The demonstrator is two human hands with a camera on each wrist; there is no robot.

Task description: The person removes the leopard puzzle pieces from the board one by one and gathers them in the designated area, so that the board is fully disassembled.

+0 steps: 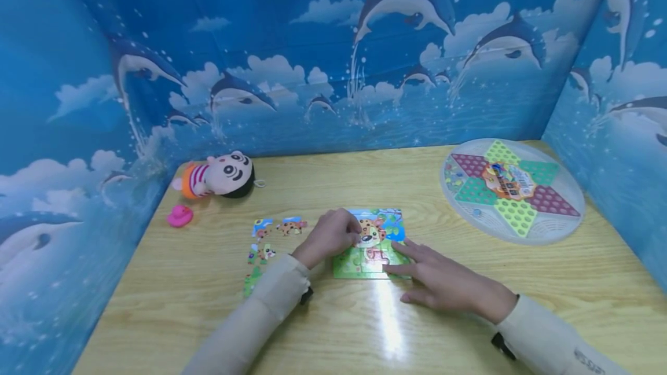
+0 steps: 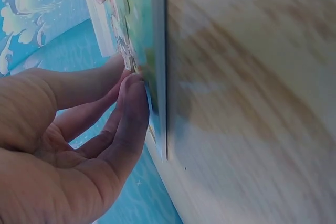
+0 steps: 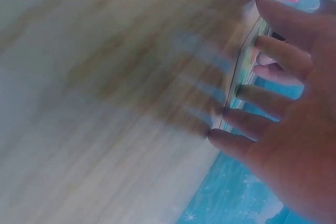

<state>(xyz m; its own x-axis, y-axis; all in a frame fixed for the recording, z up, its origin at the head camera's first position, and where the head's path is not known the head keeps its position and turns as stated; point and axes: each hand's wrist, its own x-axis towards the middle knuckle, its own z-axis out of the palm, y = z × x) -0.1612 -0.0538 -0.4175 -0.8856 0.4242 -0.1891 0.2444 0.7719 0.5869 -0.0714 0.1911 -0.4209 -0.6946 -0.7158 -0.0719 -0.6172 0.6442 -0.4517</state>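
A jigsaw puzzle board (image 1: 346, 269) with a spotted cartoon animal on green and blue lies flat at mid-table. My left hand (image 1: 333, 233) is over its left side, thumb and forefinger pinching a small puzzle piece (image 2: 127, 62) close against the board's face. Most of that piece is hidden by the fingertips. My right hand (image 1: 443, 276) lies at the board's right edge, fingers spread and fairly straight, with some fingertips on the puzzle and the thumb on the table. Loose puzzle pieces (image 1: 292, 225) are laid out left of the board, partly behind my left sleeve.
A plush doll (image 1: 224, 175) in a striped top lies at the back left, with a pink rubber duck (image 1: 180, 216) in front of it. At the right sits a round Chinese checkers board (image 1: 547, 230). Dolphin-printed sheets (image 1: 292, 85) stand along the table's back and sides.
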